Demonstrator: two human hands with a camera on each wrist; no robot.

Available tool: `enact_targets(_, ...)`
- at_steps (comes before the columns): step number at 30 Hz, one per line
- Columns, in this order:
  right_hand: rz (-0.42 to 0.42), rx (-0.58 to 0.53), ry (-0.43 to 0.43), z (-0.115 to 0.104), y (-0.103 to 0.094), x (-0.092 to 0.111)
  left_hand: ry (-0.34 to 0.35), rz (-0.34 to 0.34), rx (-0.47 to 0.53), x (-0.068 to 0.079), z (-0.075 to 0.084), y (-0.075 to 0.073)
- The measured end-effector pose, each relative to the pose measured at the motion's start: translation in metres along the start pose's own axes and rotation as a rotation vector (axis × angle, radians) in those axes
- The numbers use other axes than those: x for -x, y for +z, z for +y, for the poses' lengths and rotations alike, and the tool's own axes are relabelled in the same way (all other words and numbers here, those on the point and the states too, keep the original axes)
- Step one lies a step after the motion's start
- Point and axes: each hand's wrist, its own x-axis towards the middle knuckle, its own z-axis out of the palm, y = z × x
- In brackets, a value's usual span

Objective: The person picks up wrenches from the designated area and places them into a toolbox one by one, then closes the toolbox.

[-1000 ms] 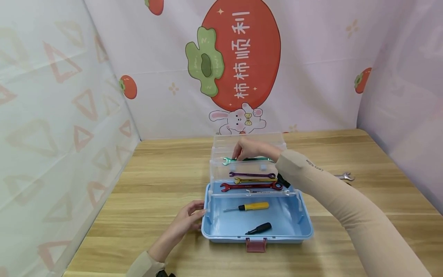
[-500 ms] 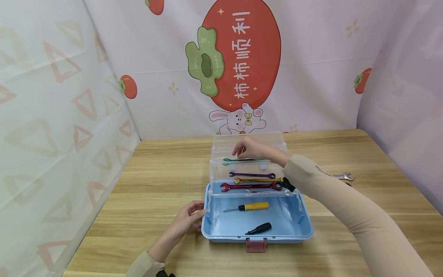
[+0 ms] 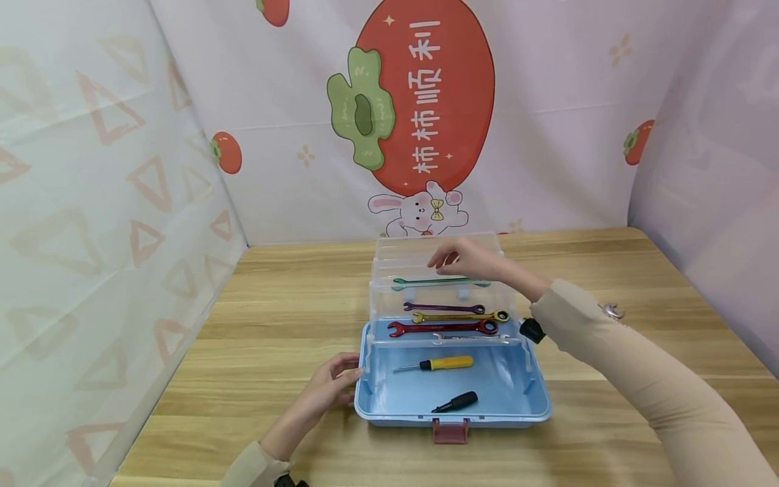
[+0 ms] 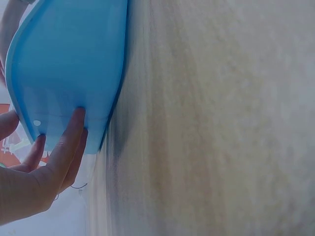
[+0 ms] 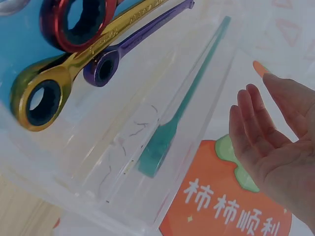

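Note:
A light blue toolbox (image 3: 402, 396) stands unlatched with its clear stepped trays (image 3: 382, 297) raised behind. My left hand (image 3: 331, 382) holds its left side, thumb at the rim and fingers against the outer wall (image 4: 64, 88). Over the rear tray hovers my right hand (image 3: 465, 258), fingers relaxed and nothing in them. Below it lies a green wrench (image 3: 422, 282), seen through the plastic in the right wrist view. The front tray bears a purple wrench (image 3: 441, 308), a gold wrench (image 3: 453, 316), a red wrench (image 3: 441, 328) and a small silver wrench (image 3: 465, 337).
Inside the box's base are a yellow-handled screwdriver (image 3: 449, 362) and a black screwdriver (image 3: 459, 402). A pink latch (image 3: 450, 431) hangs at the front. Another silver wrench (image 3: 612, 311) lies on the wooden table (image 3: 292, 291), partly behind my right sleeve. Printed cloth surrounds the table.
My right hand has let go of the green wrench, which stays in the rear tray, and has lifted up and to the right. The left hand has not moved.

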Motion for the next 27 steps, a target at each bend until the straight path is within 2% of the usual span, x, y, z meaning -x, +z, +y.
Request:
enact_targets(5,0.061,-0.013,0.000,0.003,-0.006,0.014,0.001,0.004,-0.004,0.000,0.001,0.000)
enact_targets(14,0.119,-0.063,0.015,0.013,-0.018,0.041,-0.008,-0.004,-0.011,0.001,0.002,0.000)
enact_targets(21,0.207,-0.034,-0.008,0.022,-0.024,0.064,-0.001,-0.002,0.007,0.001,0.000,0.000)
enact_targets(27,0.281,0.019,0.015,0.028,-0.026,0.086,-0.001,-0.012,0.005,-0.002,-0.001,-0.002)
